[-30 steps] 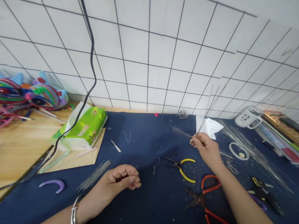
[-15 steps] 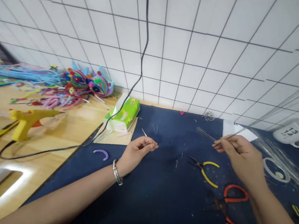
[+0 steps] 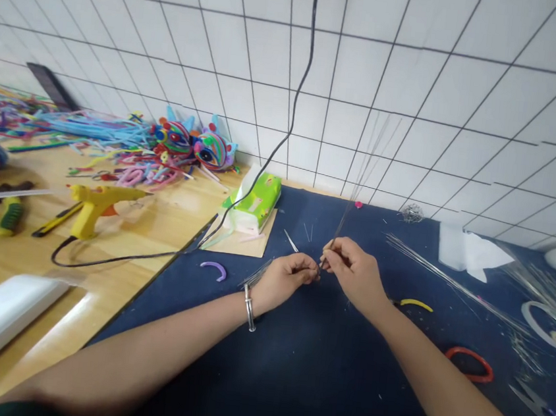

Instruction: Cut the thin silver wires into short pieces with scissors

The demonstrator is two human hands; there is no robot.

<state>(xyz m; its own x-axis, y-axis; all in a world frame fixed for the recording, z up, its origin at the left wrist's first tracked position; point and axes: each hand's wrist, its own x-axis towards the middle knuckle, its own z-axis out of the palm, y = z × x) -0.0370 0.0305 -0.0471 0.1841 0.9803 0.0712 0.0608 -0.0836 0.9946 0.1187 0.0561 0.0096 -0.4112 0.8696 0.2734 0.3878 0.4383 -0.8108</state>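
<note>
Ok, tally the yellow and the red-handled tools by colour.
Yellow: 3, glue gun, cutter, pliers
Red: 1, scissors
Total: 4

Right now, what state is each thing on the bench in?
right hand: pinching thin wires, held upright
left hand: fingertips closed at the wires' lower end
glue gun: lying on wooden table, untouched
tissue pack: open, tissue sticking out
tape roll: lying flat
</note>
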